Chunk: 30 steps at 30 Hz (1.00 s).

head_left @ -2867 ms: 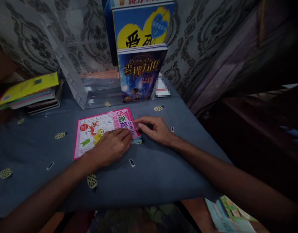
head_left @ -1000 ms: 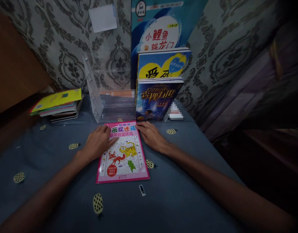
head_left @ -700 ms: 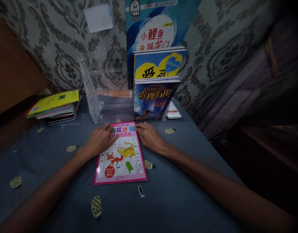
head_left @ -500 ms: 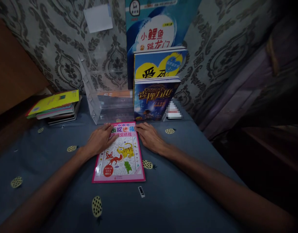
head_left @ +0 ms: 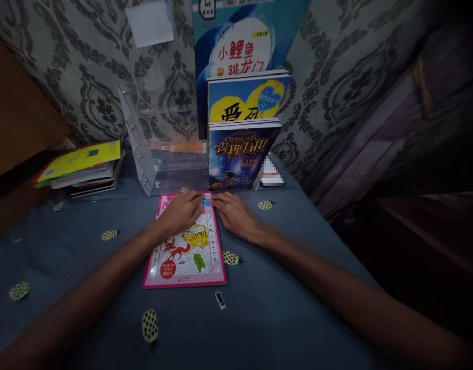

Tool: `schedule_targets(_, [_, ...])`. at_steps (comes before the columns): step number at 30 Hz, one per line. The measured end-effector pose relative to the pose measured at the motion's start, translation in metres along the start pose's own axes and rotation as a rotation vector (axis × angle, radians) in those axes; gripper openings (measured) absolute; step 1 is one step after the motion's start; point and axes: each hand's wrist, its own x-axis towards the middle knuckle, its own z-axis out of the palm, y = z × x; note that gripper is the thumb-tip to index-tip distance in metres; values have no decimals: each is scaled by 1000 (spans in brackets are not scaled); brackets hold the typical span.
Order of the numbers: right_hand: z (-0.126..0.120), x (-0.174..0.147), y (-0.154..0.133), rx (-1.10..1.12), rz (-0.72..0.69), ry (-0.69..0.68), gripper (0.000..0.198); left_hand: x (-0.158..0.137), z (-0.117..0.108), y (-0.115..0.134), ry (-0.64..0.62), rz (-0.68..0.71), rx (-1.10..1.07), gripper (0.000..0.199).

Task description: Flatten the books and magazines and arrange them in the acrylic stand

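A pink-bordered picture book (head_left: 188, 271) with a fox and a striped cat on its cover lies flat on the blue cloth. My left hand (head_left: 181, 210) rests over the upper part of the cover, fingers stretched towards the top right corner and hiding some of the title. Beside that corner is my right hand (head_left: 235, 215), its fingers extended and fingertips at the book's right edge. Just beyond the hands stands a clear acrylic rack (head_left: 144, 169). Its right side holds a dark blue book (head_left: 236, 159), a blue and yellow book (head_left: 221, 95) and a tall teal book (head_left: 283, 31).
A stack of books (head_left: 82, 164), yellow on top, sits at the back left. To the right of the rack is a small blurred white object (head_left: 271, 174). Patterned wallpaper (head_left: 97, 97) covers the wall behind, and a curtain (head_left: 360, 123) hangs at the right.
My left hand has slid from the book's left edge rightward over its title. The right hand stays by the top right corner. The whole view has shifted slightly.
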Motion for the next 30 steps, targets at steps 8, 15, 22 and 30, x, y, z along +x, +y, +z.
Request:
schedule_targets(8, [3, -3, 6, 110, 11, 61, 51, 14, 8, -3, 4, 66, -32, 45])
schedule_targets(15, [8, -3, 15, 207, 46, 24, 61, 4, 12, 3, 28, 100, -83, 47])
schedule_targets(22, [4, -1, 8, 116, 66, -17, 56, -34, 2, 32, 11, 207, -145, 43])
schedule_targets(30, [9, -1, 11, 98, 40, 28, 40, -92, -21, 69, -129, 355, -289, 41])
